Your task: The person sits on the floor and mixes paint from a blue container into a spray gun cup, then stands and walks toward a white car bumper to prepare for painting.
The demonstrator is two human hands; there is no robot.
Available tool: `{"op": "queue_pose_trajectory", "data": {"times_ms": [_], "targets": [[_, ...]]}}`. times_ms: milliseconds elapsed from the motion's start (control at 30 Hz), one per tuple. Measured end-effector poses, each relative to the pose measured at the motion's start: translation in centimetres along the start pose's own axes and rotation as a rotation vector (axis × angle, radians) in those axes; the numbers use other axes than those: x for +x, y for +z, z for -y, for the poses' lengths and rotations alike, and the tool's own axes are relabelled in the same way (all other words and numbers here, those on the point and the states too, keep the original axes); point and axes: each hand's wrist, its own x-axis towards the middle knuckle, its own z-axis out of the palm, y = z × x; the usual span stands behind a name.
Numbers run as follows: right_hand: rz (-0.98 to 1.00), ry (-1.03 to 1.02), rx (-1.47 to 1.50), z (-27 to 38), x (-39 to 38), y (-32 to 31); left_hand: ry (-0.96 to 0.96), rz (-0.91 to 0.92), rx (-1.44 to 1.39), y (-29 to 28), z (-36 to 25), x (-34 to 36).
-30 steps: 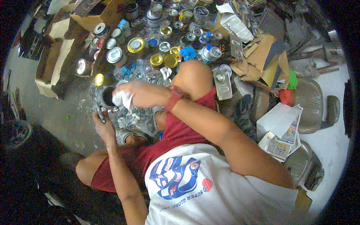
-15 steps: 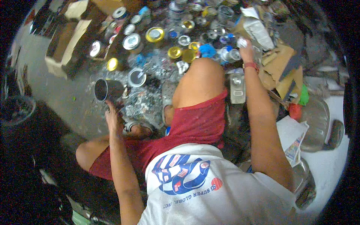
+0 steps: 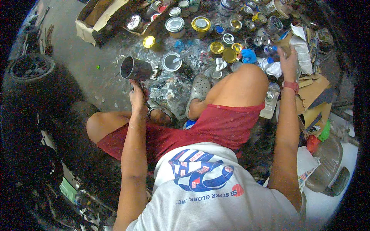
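My left hand (image 3: 137,96) grips a dark cup-shaped container (image 3: 135,68) from below, tilted with its mouth to the left. My right hand (image 3: 289,63) is raised at the right, thumb and fingers apart. Beside it lies a crumpled white cloth (image 3: 274,69), among small containers. A clear bottle with blue on it (image 3: 272,51) is close to its fingertips; whether they touch is blurred. Right of the dark container, an open can of grey paint (image 3: 172,62) stands on the paint-spattered floor with a stick-like tool in it.
Several lidded cans, such as a silver-lidded one (image 3: 175,24) and gold-lidded one (image 3: 201,24), stand ahead. A blue crumpled piece (image 3: 249,56) lies among small jars. Cardboard (image 3: 316,92) is at right, a cardboard box (image 3: 101,19) far left, a tyre (image 3: 32,73) left.
The white cloth that was in my right hand now lies beside it, and the fingers have spread. My left hand still holds the dark container. The whole view has shifted.
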Motion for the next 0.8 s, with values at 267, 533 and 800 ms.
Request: {"op": "queue_pose_trajectory", "data": {"times_ms": [267, 533, 800], "targets": [[0.254, -0.256, 0.767, 22.6, -0.1, 1.0, -0.047, -0.171, -0.064, -0.3, 1.4, 3.6], [0.813, 0.563, 0.912, 27.8, -12.8, 19.3, -0.033, -0.205, -0.102, 0.4, 0.0, 2.5], [0.610, -0.397, 0.543, 30.0, -15.0, 22.9, 0.020, -0.133, -0.091, -0.3, -0.1, 2.8]]}}
